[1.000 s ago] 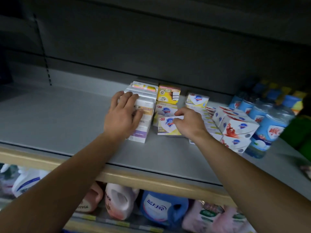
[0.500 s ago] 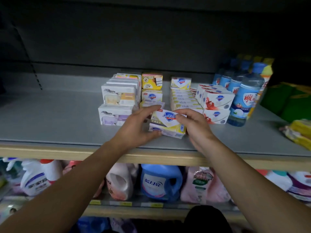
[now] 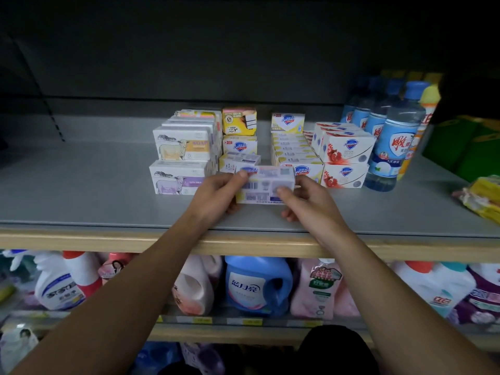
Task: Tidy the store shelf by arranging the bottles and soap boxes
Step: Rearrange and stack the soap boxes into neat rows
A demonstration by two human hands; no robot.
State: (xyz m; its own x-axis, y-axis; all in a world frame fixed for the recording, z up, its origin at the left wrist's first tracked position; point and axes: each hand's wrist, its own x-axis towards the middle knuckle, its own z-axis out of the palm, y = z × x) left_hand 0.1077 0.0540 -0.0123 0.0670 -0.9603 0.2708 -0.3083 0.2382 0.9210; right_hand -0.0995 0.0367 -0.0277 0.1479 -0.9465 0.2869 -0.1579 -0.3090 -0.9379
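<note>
Both hands are raised to the grey metal store shelf (image 3: 81, 185) with its pale wooden front edge. Between them they hold one white rectangular soap box with a barcode panel (image 3: 266, 185), its printed back turned toward the camera. The left hand (image 3: 216, 194) grips the box's left end, thumb laid across the upper face and fingers curled beneath. The right hand (image 3: 304, 200) pinches the right end, thumb on the face, fingers behind. Whether the box rests on the shelf or is just above it cannot be told; it sits near the front, ahead of the stocked rows.

Behind and to the left stands a stack of white cardboard soap boxes printed with a sheep (image 3: 186, 158), two high, the lower with a purple label, the upper with a yellow one. Just to the right is a narrow column of small boxes topped by a yellow soap box (image 3: 239, 121). Further right lies a row of yellow-and-white shield-logo soap boxes (image 3: 295, 150), and beside it white boxes with a red pomegranate print (image 3: 345, 161), stacked two high. At the right end stands a row of clear plastic bottles with blue caps and blue labels (image 3: 395, 142), touching the pomegranate boxes. Yellow wrapped packets (image 3: 481, 197) lie at the far right edge.

On the lower shelf, a blue detergent jug (image 3: 257, 285) stands between pink bottles.
</note>
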